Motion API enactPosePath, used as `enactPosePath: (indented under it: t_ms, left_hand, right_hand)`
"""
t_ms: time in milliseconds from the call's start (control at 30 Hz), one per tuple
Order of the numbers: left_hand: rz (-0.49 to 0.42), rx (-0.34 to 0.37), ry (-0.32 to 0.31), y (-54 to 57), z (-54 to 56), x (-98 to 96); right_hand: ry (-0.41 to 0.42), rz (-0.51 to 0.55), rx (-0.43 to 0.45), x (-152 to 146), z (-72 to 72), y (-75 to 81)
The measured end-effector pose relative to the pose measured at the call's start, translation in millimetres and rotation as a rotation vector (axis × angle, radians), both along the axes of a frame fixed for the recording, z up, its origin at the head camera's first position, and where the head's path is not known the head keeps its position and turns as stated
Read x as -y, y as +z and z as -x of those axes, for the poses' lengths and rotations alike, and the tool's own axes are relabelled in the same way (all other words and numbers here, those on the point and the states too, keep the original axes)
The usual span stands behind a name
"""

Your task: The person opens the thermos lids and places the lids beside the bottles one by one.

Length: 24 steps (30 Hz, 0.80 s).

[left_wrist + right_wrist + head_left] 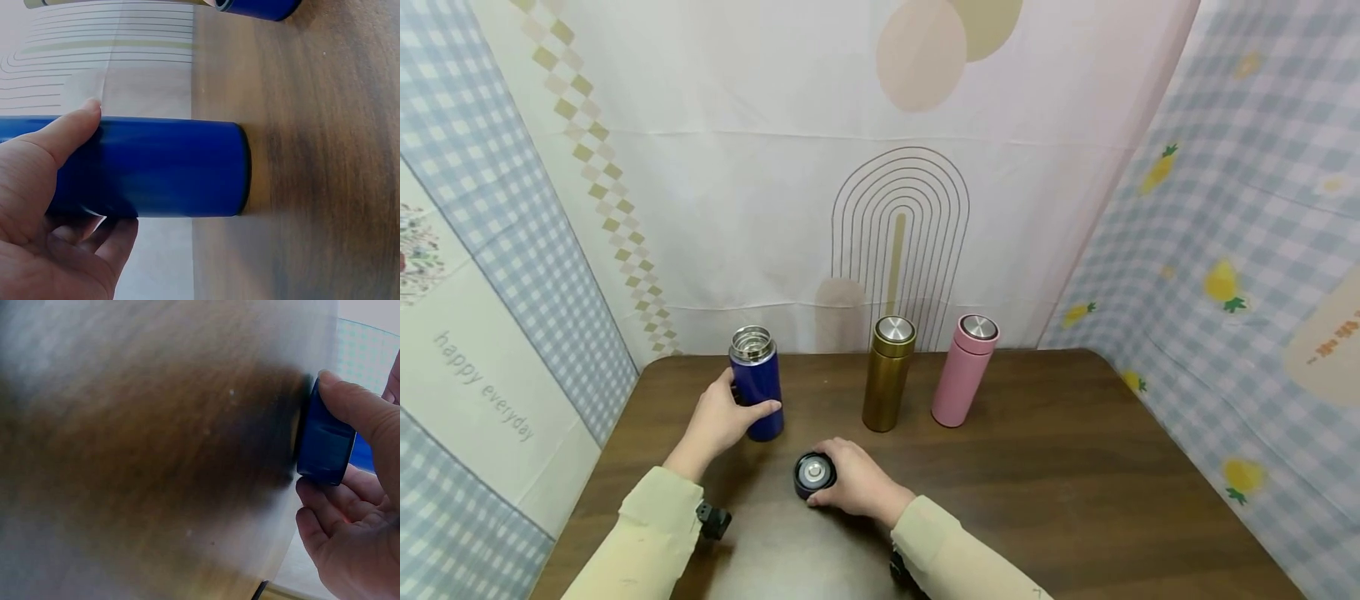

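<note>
the fingers (120, 247) of the left hand (721, 422) curl round the blue bottle (758, 387), thumb across its front, and hold it upright with its steel mouth (751, 340) uncovered. in front of the blue bottle and a little to its right, the right hand (859, 480) grips the blue lid (815, 472) by its rim, between thumb and fingers, inner side up, low over the bench (1060, 500); whether the lid touches the bench i cannot tell. to the right of the blue bottle stands the gold bottle (886, 382), capped in steel, and farther to its right the pink bottle (962, 377), capped likewise. behind the blue bottle hangs a white cloth (737, 208) printed with thin nested arches; well off to its right is a checked cloth (1247, 192) with yellow pineapples. the sleeves (655, 517) are pale yellow.
</note>
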State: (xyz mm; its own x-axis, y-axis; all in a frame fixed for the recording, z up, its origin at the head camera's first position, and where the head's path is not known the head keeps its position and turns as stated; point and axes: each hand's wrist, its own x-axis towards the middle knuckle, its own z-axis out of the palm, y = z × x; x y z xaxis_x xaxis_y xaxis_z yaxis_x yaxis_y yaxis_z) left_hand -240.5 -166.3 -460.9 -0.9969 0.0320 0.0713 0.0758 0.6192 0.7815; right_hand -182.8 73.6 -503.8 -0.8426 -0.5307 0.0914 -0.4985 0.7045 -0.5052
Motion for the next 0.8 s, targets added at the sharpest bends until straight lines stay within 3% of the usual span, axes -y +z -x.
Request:
enactPosePath:
  t_ms: [367, 667, 800]
  left_hand:
    - [-0.019, -0.014, -0.009, -3.9, 0.1, -8.9]
    - [0.068, -0.025, -0.024, -4.0, -2.0, -5.0]
    - [0.111, -0.005, -0.053, -3.6, -11.1, 0.7]
  right_hand:
    - [-0.050, -0.031, -0.001, -6.9, -5.5, -3.2]
    - [-0.086, -0.098, -0.053, -0.5, -9.4, -0.8]
    - [-0.081, -0.063, -0.043, -6.5, -12.4, 6.0]
